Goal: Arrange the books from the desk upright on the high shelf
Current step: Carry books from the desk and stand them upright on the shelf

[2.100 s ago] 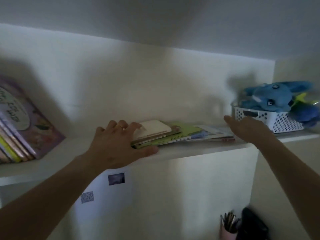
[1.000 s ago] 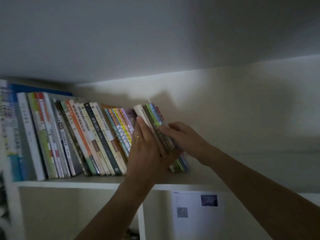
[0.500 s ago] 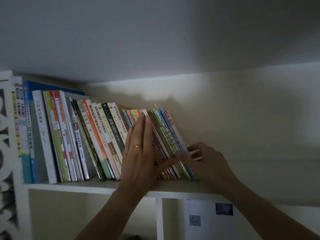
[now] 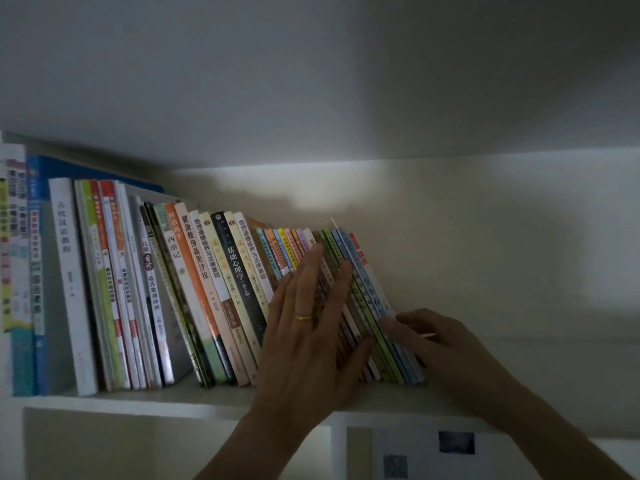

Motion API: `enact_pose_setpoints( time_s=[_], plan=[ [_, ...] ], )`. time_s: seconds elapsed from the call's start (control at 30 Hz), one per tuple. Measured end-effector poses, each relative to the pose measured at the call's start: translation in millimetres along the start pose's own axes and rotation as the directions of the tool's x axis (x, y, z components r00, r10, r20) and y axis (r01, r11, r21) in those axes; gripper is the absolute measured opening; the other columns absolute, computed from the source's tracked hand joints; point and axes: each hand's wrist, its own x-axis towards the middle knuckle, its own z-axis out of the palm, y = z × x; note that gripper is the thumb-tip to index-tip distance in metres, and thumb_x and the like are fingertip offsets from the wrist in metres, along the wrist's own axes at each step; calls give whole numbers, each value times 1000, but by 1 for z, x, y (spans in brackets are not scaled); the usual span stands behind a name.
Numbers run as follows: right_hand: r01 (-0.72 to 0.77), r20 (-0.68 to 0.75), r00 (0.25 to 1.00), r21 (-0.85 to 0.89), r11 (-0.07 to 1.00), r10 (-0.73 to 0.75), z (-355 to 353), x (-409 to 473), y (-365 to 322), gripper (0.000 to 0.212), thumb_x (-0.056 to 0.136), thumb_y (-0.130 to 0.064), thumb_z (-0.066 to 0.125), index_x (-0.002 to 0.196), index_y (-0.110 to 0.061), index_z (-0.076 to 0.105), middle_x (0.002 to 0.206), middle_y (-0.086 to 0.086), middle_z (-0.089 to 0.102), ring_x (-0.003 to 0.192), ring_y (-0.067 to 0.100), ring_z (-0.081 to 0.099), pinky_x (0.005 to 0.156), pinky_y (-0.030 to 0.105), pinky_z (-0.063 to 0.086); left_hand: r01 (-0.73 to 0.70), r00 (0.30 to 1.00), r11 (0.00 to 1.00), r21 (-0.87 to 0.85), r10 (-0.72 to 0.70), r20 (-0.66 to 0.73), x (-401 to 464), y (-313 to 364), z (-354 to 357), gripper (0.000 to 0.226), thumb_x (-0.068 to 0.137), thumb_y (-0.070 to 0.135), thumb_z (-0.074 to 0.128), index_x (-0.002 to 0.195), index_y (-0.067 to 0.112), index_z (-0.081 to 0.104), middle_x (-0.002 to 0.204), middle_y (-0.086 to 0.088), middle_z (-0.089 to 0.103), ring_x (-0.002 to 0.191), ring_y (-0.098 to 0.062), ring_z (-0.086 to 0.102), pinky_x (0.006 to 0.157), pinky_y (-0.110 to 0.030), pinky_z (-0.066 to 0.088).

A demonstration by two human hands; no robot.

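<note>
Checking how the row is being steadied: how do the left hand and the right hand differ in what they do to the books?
The left hand lies flat, fingers straight, against the spines; the right hand sits low at the row's right end, fingers bent against the outermost book. The left hand wears a ring; the right hand shows none. Both touch the leaning books on the shelf.

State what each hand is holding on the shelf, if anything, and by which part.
Neither hand has a real grip. The left hand presses flat against the spines of the thin books; the right hand touches the cover of the outermost book low down, steadying the leaning row.
</note>
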Motion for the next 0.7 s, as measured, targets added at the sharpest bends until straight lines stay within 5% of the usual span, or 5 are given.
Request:
enact_pose_setpoints(
  time_s=[0.17, 0.27, 0.4, 0.53, 0.7],
  plan=[
    [54, -56, 996, -148, 987, -63, 2, -6, -3, 64, 75, -91, 43, 111, -43, 63, 103, -18, 71, 90, -3, 67, 83, 27, 58, 15, 999, 1000, 6, -15, 35, 0, 1, 0, 84, 95, 64, 55, 162, 20, 27, 171, -14, 5, 158, -30, 12, 120, -58, 29],
    [169, -142, 961, -378, 910, -238, 11, -12, -6, 40, 94, -64, 26, 117, -38, 45, 78, -14, 65, 63, 2, 60, 56, 17, 46, 2, 998, 1000, 22, -3, 62, 0, 1, -1, 81, 96, 63, 53, 162, 24, 26, 171, -15, 4, 158, -31, 10, 120, -58, 29],
    [119, -304, 914, -431, 895, -268, 15, -11, 1, 12, 104, -24, 47, 105, -19, 36, 61, -2, 53, 46, 11, 45, 42, 24, 25, -43, 997, 998, 46, 40, 63, -1, 0, 0, 69, 97, 58, 56, 158, 32, 37, 170, -18, 5, 158, -34, 10, 121, -59, 27],
    [10, -336, 933, -322, 947, -125, 8, -10, 4, 20, 103, -29, 53, 104, -18, 35, 95, 8, 65, 64, 20, 58, 49, 28, 41, -44, 998, 998, 44, 42, 41, -2, 0, 2, 67, 96, 57, 58, 156, 31, 41, 170, -18, 7, 158, -34, 10, 123, -57, 24],
    [52, -246, 960, -314, 948, -134, 7, -13, -2, 29, 101, -27, 59, 120, -24, 38, 129, 8, 65, 103, 30, 67, 77, 33, 56, -30, 999, 1000, 5, 29, 37, -1, -1, 1, 65, 97, 62, 55, 153, 31, 46, 170, -17, 8, 158, -33, 12, 124, -56, 22]
  ],
)
